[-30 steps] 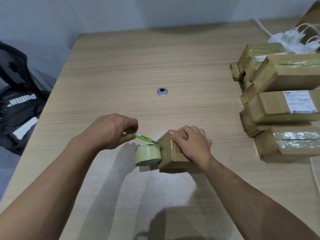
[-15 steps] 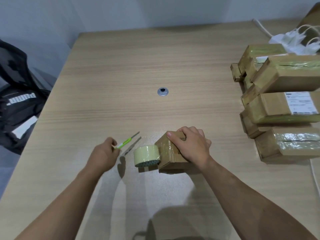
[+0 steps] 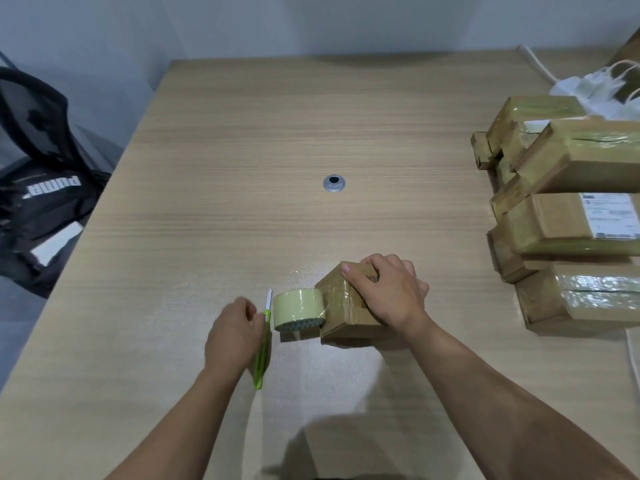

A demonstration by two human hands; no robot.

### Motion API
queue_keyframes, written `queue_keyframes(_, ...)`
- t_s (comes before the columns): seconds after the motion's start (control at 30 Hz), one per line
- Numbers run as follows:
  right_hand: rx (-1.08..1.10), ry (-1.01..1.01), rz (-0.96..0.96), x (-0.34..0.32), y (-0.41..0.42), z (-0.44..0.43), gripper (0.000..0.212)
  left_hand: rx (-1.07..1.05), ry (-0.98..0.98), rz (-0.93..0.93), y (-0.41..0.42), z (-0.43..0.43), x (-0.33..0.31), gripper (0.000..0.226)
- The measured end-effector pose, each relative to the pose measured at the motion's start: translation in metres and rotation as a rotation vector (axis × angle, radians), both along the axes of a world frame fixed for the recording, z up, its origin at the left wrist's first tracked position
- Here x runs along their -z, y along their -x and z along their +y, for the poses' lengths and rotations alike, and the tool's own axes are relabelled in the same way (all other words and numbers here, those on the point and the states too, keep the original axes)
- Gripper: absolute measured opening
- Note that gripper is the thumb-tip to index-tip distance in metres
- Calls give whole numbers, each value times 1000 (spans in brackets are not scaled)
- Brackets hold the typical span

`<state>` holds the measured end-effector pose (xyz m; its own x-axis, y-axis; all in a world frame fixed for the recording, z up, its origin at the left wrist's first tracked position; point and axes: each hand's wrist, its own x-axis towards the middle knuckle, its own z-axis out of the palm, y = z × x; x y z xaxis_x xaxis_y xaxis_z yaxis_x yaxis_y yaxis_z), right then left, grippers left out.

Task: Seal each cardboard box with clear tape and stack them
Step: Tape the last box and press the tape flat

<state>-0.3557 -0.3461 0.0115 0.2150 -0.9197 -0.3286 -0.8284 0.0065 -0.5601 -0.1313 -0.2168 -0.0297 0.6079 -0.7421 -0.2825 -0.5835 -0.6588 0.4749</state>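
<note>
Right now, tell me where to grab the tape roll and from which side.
Come from above and pinch the roll across its flat faces, near and far. It seems to stand on edge, the box blocks its right side and the cutter in the left hand crowds its left.

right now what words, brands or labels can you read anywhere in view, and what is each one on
"PUMA", upside down, on the black bag.
The shipping label on a stacked box: too small to read.
Print on the small box under the right hand: blurred and partly covered.
</note>
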Motion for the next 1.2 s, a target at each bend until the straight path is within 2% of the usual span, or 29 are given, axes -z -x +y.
queue_keyframes(0.07, 1, 1, -1, 1, 0, 0, 56, 50, 263, 60, -1, -20, -26, 3)
queue_keyframes(0.13, -1, -2, 3, 1, 1, 0, 57, 243, 330, 181, 2, -40, -52, 13)
queue_keyframes(0.23, -8, 0, 12, 0, -1, 2, 61, 519, 91, 329, 12, -66, -69, 20)
queue_keyframes(0.3, -7, 5, 11, -1, -2, 2, 64, 565, -81, 372, 19, -77, -68, 16)
queue_keyframes(0.43, 2, -5, 3, 0, 1, 2, 65, 502, -123, 491, 29, -85, -62, 2)
queue_keyframes(0.6, 22, -11, -3, -1, 1, 1, 61, 399, -113, 407, 29, -72, -49, 12)
queue_keyframes(0.73, 34, -1, 1, -2, 3, 1, 59, 197, 11, 479, 25, -50, -40, 12)
queue_keyframes(1.0, -100, 68, 192, -9, -26, 17, 73, -85, 206, 508, 9, -20, -53, 14)
queue_keyframes(1.2, -206, 95, 322, -9, -34, 25, 71, -166, 253, 561, 6, -4, -65, 15)
